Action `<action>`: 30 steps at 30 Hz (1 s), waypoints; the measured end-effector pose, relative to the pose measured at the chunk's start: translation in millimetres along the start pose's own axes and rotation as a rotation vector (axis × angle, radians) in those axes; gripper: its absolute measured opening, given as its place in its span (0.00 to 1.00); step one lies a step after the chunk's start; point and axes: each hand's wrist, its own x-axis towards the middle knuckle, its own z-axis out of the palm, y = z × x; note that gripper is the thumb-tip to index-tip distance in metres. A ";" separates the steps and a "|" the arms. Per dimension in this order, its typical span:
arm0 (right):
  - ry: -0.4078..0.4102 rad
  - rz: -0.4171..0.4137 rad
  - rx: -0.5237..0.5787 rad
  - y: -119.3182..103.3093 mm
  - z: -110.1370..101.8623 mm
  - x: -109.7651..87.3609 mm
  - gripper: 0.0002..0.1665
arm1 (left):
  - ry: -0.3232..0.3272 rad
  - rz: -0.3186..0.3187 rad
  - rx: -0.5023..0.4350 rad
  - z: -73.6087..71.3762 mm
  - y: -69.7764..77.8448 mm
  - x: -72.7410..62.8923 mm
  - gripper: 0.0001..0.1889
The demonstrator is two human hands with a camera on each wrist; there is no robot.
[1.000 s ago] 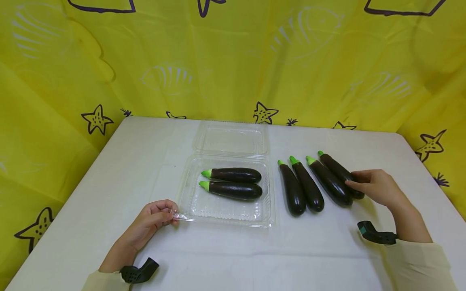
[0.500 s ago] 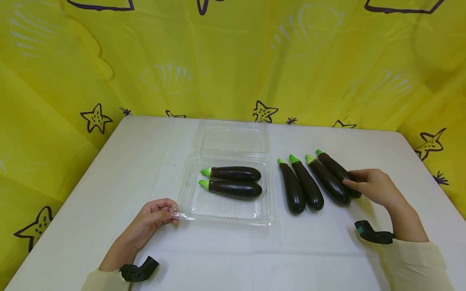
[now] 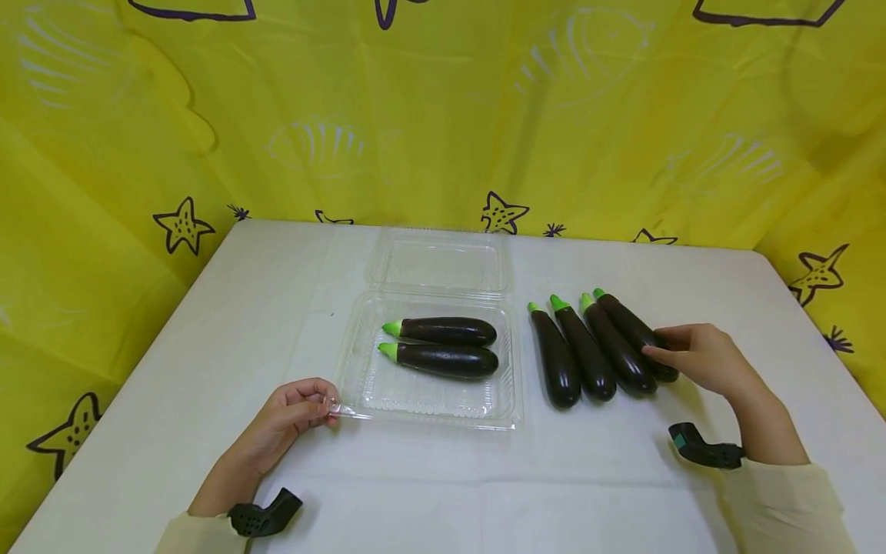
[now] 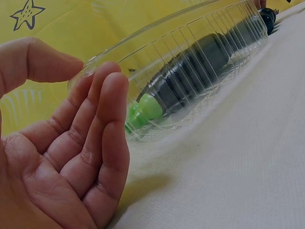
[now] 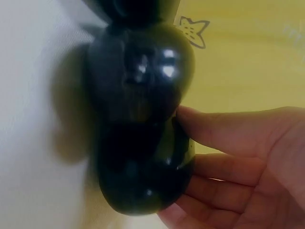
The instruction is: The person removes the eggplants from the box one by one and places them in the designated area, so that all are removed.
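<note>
At the near left corner of a clear plastic clamshell container, my left hand pinches the rim between thumb and fingers. Two dark eggplants with green stem ends, an upper eggplant and a lower eggplant, lie side by side in its base. My right hand holds the blunt end of the rightmost eggplant, thumb on top and fingers along its far side. In the right wrist view, the thumb rests by the seam between this eggplant and its neighbour.
More eggplants lie in a slanted row right of the container, stems pointing away. The container's lid lies folded back behind its base. A white cloth covers the table, and a yellow patterned curtain hangs behind.
My right hand has shifted left with the rightmost eggplant, and the neighbouring eggplant has slid left against the row, narrowing the gaps. My left hand and the container have stayed put.
</note>
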 end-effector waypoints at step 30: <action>-0.004 0.070 0.031 5.2 -0.7 -1.2 0.42 | 0.008 -0.007 0.005 0.5 0.1 -0.4 0.12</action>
